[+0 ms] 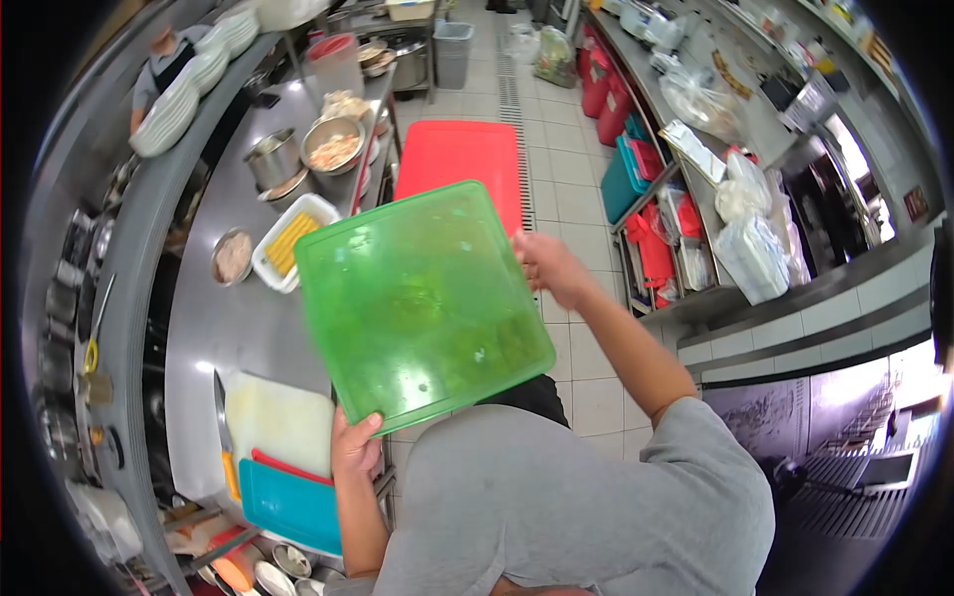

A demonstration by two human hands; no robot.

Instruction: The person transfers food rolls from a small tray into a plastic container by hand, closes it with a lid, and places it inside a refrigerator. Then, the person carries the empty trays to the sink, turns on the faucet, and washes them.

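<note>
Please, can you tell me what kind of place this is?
It is most likely a restaurant kitchen: a long metal counter holds bowls of food and a white cutting board beside a knife, and plates are stacked on a shelf.

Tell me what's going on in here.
A person is holding a square, see-through green plastic panel, probably a lid, with both hands: the left hand at its near corner, the right hand at its right edge. On the steel counter to the left, an orange-handled knife lies beside a pale cutting board. Farther up sits a white tub of long yellow pieces.
</note>
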